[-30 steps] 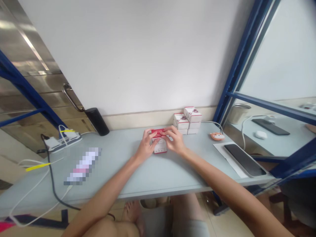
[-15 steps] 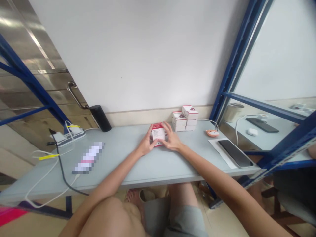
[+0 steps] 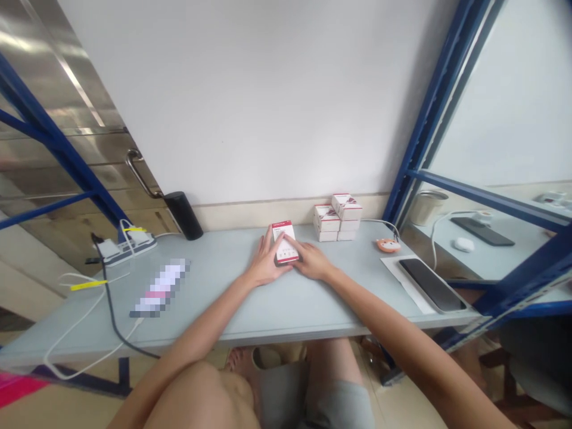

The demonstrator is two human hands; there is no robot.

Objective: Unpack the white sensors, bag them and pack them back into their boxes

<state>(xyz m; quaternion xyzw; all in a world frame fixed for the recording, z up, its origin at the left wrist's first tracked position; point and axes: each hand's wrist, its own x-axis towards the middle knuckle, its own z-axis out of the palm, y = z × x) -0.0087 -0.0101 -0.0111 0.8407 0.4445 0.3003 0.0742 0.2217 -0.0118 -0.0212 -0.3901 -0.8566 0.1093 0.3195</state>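
Note:
A small white cardboard box (image 3: 285,252) with a red top edge and a red lower edge is between my two hands at the middle of the table. Its printed white face is turned toward me. My left hand (image 3: 264,263) grips it from the left, fingers along its side. From the right, my right hand (image 3: 311,260) closes on it, with the index finger laid across its face. Behind and to the right, several similar white and red boxes (image 3: 327,226) are stacked against the wall.
A pixelated phone (image 3: 161,289) and a power strip (image 3: 129,247) with cables lie on the left, near a black cylinder (image 3: 183,215). To the right are an orange object (image 3: 388,245) and a dark phone (image 3: 431,285) on white paper. Blue frame posts (image 3: 422,113) flank the grey table (image 3: 232,310).
The box has been turned or tilted, so a different printed face shows. My right index finger has moved onto its front. The view has shifted slightly.

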